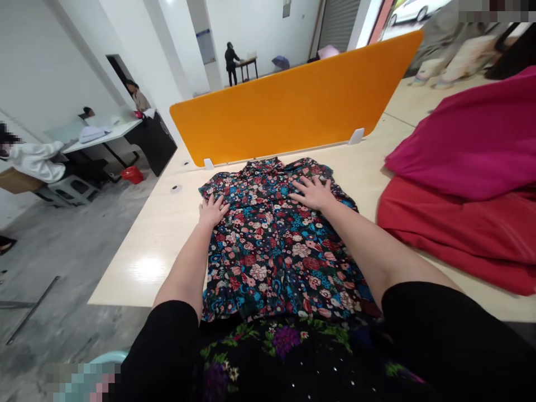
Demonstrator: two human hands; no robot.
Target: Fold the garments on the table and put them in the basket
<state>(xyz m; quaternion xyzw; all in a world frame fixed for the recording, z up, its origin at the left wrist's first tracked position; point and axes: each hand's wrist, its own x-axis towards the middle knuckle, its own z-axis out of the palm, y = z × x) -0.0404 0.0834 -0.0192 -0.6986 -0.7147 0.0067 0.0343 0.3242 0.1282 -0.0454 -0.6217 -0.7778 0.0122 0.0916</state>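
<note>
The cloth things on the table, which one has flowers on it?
The dark garment spread flat under the left hand and the right hand. The pink cloth and the red cloth, piled to its right, show no flowers.

A shirt (262, 240), piled cloth (452, 223) and an orange divider (293, 106) suggest a garment workroom; its floor (62, 240) is concrete.

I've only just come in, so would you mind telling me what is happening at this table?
A person has both hands on a floral shirt spread out on the pale table. The left hand rests near one shoulder and the right hand lies with fingers spread near the other; neither is gripping it. The collar points towards the orange divider. To the right, a magenta cloth lies on a red cloth.
</note>
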